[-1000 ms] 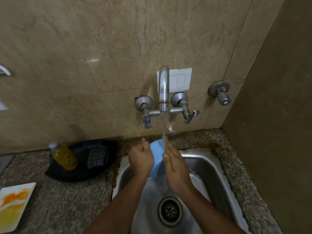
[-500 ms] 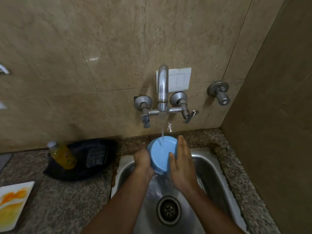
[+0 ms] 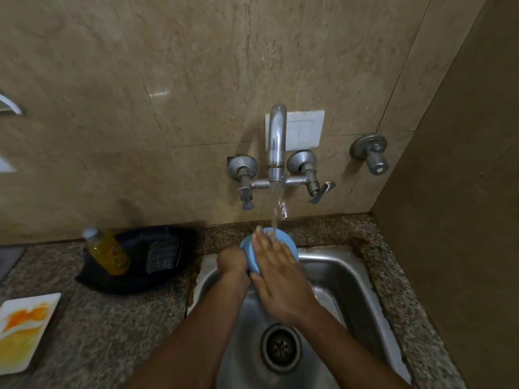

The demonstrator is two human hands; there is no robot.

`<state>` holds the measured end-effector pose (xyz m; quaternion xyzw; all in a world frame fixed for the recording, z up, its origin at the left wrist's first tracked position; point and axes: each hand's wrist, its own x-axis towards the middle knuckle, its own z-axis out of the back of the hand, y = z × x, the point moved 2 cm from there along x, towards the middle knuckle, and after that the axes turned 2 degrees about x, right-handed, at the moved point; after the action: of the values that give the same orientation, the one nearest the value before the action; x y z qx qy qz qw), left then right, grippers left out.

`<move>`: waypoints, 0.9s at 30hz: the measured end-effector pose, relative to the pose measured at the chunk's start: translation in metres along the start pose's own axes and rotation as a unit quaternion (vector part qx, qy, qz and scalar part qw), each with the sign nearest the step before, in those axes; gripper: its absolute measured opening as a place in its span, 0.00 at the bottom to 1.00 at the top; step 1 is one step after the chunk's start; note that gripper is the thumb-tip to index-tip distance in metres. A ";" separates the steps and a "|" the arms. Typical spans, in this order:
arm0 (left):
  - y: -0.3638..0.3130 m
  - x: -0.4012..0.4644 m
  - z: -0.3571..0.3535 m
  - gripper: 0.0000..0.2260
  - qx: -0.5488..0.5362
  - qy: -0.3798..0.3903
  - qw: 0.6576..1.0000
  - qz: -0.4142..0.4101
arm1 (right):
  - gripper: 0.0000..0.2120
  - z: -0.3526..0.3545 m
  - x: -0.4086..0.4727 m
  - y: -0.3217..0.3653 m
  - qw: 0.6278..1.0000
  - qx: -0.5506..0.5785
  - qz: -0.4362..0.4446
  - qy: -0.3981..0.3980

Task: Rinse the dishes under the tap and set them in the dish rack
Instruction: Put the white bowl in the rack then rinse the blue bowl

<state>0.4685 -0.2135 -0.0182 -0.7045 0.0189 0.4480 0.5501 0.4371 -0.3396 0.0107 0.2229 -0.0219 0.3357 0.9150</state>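
Beige tiled wall (image 3: 196, 80) behind, water runs from the tap (image 3: 276, 141); your left hand (image 3: 233, 262) grips the blue bowl (image 3: 250, 248) over the sink (image 3: 351, 276), your right hand (image 3: 278, 273) lies flat on it, fingers (image 3: 264, 241) straight.

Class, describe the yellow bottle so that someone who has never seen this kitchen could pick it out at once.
Start at the steel sink and look to its left along the speckled counter to the black tray against the wall. The yellow bottle stands tilted at the tray's left end, beside a dark scrub pad. It is the only see-through yellow container there.
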 end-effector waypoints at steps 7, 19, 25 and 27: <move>0.011 -0.010 -0.013 0.15 0.169 -0.068 0.982 -0.056 | 0.32 0.005 0.003 -0.018 0.996 0.020 -0.086 -0.015; -0.005 -0.002 -0.008 0.15 -0.068 -0.003 0.998 0.015 | 0.32 0.008 -0.009 -0.019 1.000 -0.021 -0.003 -0.024; 0.020 0.012 -0.005 0.23 -0.055 0.015 0.998 0.030 | 0.27 0.000 -0.022 -0.059 0.896 0.390 -0.200 -0.067; 0.019 0.000 -0.005 0.22 -0.046 0.007 0.999 0.023 | 0.29 -0.003 -0.015 -0.057 0.732 0.601 -0.297 -0.120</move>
<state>0.4618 -0.2248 -0.0329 -0.7318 0.0183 0.4558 0.5064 0.4607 -0.3863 -0.0170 0.7600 0.1426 -0.0391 0.6329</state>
